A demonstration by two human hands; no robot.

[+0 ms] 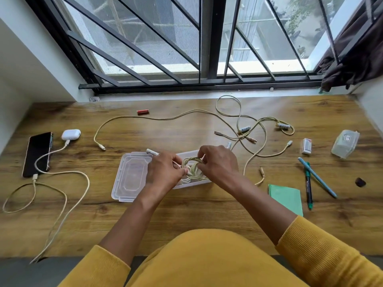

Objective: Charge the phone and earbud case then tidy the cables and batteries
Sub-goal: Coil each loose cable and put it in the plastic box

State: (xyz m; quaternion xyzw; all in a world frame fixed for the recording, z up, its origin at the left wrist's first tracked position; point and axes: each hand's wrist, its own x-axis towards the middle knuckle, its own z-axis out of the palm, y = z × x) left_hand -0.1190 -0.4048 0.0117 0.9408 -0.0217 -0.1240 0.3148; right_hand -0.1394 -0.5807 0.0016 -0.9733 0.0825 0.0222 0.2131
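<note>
Judging by the plugged leads, charging was done: the phone [38, 154] and the earbud case [71, 134] lay far left of the clear box [205, 181], each with a cable attached. You pinched the coiled cable [193, 168] over that box, left hand [164, 172] and right hand [218, 164] both curled on it, the coil lying roughly flat with no clear long axis. Still left: loose cables [248, 129] beyond the box, a red battery [143, 111] and several white ones.
</note>
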